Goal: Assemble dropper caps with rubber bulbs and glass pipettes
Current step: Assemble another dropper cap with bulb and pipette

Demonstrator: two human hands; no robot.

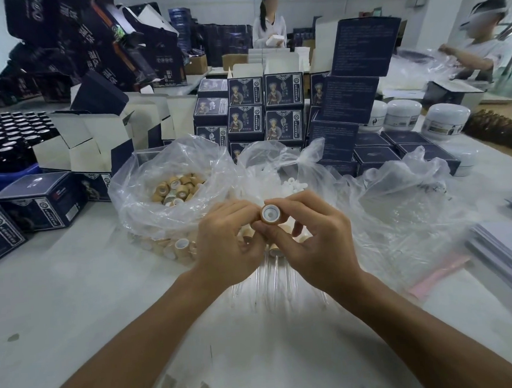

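- Current workpiece: one bamboo-coloured dropper cap (270,214), held at the centre of the frame with its open white-lined underside facing the camera.
- Left hand (228,245): fingers curled, fingertips pinching the cap from its left side.
- Right hand (307,238): thumb and forefinger pinch the same cap from the right and below.
- Bulb status: white shows inside the cap's centre hole; whether a rubber bulb is fully seated cannot be determined.
- Pipette status: no pipette is fitted to this cap. Judged stage: bulb fitting or inspection, pipette insertion outstanding.
- Stock remaining: the bag of loose caps (171,186), left of centre, holds many; the bag of white bulbs (281,183), just right of it, is also stocked.
- Under the hands, glass pipettes (271,279) lie on the table (76,292), several apparently already capped, suggesting some units are finished.
- Overall judgement: batch partly done, much left.
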